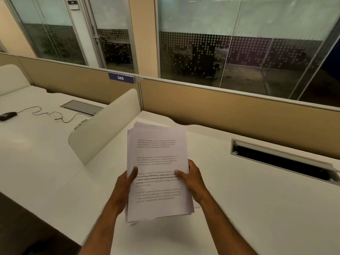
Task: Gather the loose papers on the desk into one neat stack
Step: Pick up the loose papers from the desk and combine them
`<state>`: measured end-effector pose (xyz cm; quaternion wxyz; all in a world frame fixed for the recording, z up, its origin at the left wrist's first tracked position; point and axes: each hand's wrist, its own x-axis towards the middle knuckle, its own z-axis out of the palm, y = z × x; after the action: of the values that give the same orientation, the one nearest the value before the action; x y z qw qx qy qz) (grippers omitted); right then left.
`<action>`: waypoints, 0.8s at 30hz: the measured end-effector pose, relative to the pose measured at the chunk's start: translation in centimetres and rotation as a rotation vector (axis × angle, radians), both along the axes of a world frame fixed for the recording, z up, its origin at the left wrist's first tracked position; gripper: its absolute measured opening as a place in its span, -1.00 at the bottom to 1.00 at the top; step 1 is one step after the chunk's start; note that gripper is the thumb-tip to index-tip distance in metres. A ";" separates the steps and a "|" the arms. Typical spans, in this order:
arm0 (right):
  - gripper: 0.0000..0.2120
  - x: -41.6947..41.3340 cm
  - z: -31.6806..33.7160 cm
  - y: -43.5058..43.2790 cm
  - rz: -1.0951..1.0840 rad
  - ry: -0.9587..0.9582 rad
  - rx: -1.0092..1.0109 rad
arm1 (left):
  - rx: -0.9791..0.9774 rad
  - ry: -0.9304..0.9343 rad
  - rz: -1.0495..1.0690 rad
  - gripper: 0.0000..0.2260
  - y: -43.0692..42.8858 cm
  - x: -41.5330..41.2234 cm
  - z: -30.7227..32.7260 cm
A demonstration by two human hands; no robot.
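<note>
Both hands on the papers (pixel 158 172), held up off the tabletop (pixel 248 199) near its front middle. My left hand (pixel 127 183) pinches the left edge, thumb on the printed face; my right hand (pixel 191 181) clamps the right edge the same way. Each grip is closed on the sheets, about halfway down their length.

Stack is not square. Corners fan out at the far left top, and several lower edges stick out stepwise at the near right.

Risks as I judge them:
- Only the side edges are held. The bottom is unsupported, so inner sheets could slide down and out if either grip eases.
- Squeezing harder to stop that would bow the stack and crease it.
- Tapping the bottom edge down to square it: a tilted landing would splay the fan wider rather than close it.
- The open cable slot (pixel 279 159) lies to the far right; a sheet that gets away could skid toward it.

No other loose sheets visible on this tabletop. The neighbouring desk on the left carries only a mouse (pixel 7 115) and its cord.
</note>
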<state>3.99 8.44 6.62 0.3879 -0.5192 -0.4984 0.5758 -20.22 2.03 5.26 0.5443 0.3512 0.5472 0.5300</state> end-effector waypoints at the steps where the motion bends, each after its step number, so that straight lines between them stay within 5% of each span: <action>1: -0.56 -0.5 -0.1 -0.1 0.009 -0.016 0.014 | 0.008 0.012 0.019 -0.63 -0.2 0.1 -0.2; 6: -0.58 -0.3 -0.8 0.9 -0.014 -0.092 -0.029 | 0.004 0.040 0.098 -0.74 -1.8 -2.3 -1.7; 10: -0.63 2.1 -3.4 2.5 -0.205 -0.422 -0.038 | -0.016 0.033 0.146 -0.70 -2.9 -6.3 -2.1; 19: -0.38 1.2 -8.9 3.6 -0.138 -1.008 -0.244 | -0.078 0.027 0.176 -0.69 -4.0 -14.5 -3.0; 24: -0.42 0.2 -9.5 4.4 -0.263 -0.887 -0.414 | -0.083 0.018 0.168 -0.66 -3.5 -17.3 -3.4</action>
<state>4.23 12.84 -2.90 0.0972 -0.8381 -0.4210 0.3329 -37.57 -1.46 1.85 0.5070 0.2860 0.6010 0.5477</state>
